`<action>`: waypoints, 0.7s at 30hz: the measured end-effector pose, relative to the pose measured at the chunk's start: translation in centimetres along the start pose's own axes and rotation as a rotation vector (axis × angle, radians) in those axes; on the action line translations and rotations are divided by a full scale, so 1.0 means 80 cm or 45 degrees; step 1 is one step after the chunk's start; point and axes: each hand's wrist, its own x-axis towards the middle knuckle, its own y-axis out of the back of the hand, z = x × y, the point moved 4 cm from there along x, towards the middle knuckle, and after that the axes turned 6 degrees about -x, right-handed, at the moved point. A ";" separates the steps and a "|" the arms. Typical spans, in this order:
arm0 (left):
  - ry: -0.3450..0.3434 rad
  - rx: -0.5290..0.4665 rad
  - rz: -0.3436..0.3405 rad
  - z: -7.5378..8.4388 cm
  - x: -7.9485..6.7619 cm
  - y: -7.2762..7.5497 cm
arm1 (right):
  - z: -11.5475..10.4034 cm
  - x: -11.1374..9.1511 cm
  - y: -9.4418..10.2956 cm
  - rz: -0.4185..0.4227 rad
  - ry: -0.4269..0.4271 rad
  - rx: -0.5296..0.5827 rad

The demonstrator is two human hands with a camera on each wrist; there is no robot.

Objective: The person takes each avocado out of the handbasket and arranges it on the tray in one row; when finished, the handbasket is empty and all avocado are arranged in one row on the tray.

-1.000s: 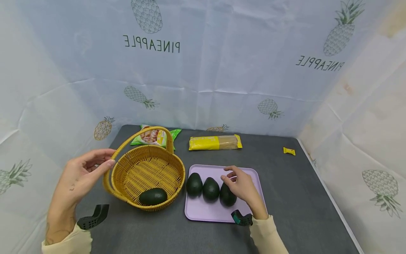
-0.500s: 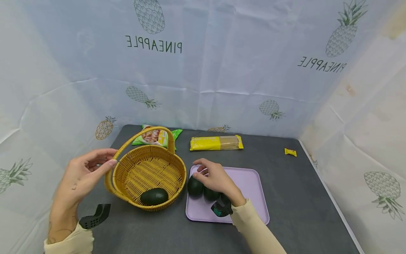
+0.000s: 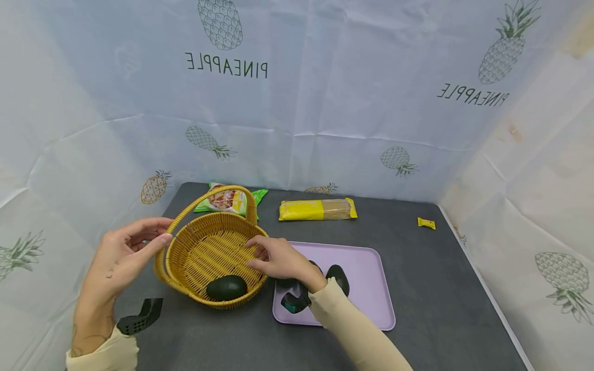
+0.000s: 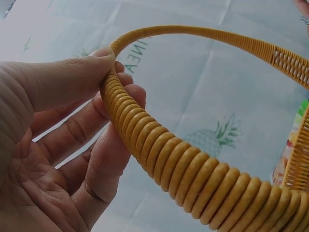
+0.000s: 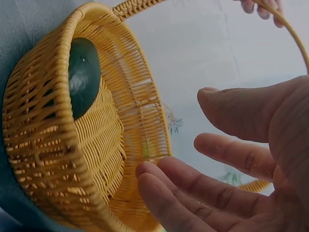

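Observation:
My left hand pinches the wrapped handle of a yellow wicker basket between thumb and fingers. Inside the basket, near its front wall, lies one dark green avocado. My right hand hovers at the basket's right rim with its fingertips over the opening; in the right wrist view its fingers are spread and nothing is between them. On the lilac tray beside the basket, another avocado shows next to my sleeve, while my right wrist and forearm mostly hide the others there.
Behind the basket lies a green snack bag. A yellow pack of noodles sits at the back middle, and a small yellow wrapped piece at the far right. Pineapple-printed sheeting walls off the grey table.
My right hand has swept left, from above the right-hand avocado on the tray across to the basket's rim, carrying nothing. The left hand keeps hold of the handle.

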 end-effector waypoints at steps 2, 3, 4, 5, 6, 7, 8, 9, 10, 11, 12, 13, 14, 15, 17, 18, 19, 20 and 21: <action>0.003 0.001 -0.001 0.000 0.000 0.000 | -0.002 0.006 -0.003 -0.024 -0.010 -0.001; 0.004 0.000 -0.002 0.000 0.000 0.000 | -0.003 0.009 -0.004 -0.037 -0.016 -0.004; 0.005 0.001 -0.003 0.000 0.000 0.000 | -0.005 0.012 -0.005 -0.051 -0.022 -0.007; 0.005 0.000 -0.004 0.000 0.000 0.000 | -0.006 0.014 -0.007 -0.065 -0.026 -0.010; 0.005 -0.002 -0.005 0.000 0.000 0.000 | -0.006 0.017 -0.009 -0.078 -0.030 -0.014; 0.004 -0.002 -0.006 0.000 0.000 0.000 | -0.007 0.021 -0.011 -0.088 -0.031 -0.028; 0.002 0.000 -0.007 0.000 0.000 0.000 | -0.008 0.024 -0.013 -0.101 -0.030 -0.038; 0.000 0.000 -0.008 0.000 0.000 0.000 | -0.009 0.027 -0.014 -0.113 -0.025 -0.049; -0.001 0.001 -0.008 0.000 0.000 0.001 | -0.010 0.030 -0.016 -0.126 -0.023 -0.061; -0.002 0.002 -0.008 -0.001 0.000 0.001 | -0.011 0.034 -0.019 -0.141 -0.017 -0.073; -0.002 0.002 -0.008 -0.001 -0.001 0.001 | -0.011 0.037 -0.022 -0.155 -0.010 -0.087; -0.002 0.002 -0.008 -0.001 -0.001 0.001 | -0.012 0.040 -0.025 -0.172 -0.003 -0.100; 0.000 0.000 -0.010 -0.001 -0.001 0.000 | -0.014 0.042 -0.028 -0.192 0.009 -0.109; 0.001 -0.001 -0.010 -0.001 -0.001 0.000 | -0.014 0.044 -0.032 -0.214 0.017 -0.120; 0.001 -0.001 -0.011 -0.002 -0.001 0.000 | -0.016 0.048 -0.041 -0.263 0.040 -0.147; 0.001 0.000 -0.011 -0.002 -0.001 0.000 | -0.017 0.049 -0.045 -0.285 0.050 -0.159; 0.002 0.000 -0.013 -0.001 -0.001 0.000 | -0.018 0.050 -0.050 -0.307 0.059 -0.164; 0.003 -0.001 -0.015 -0.001 -0.001 0.000 | -0.019 0.051 -0.054 -0.328 0.068 -0.173; 0.004 -0.002 -0.016 -0.001 -0.001 0.000 | -0.019 0.051 -0.057 -0.349 0.073 -0.185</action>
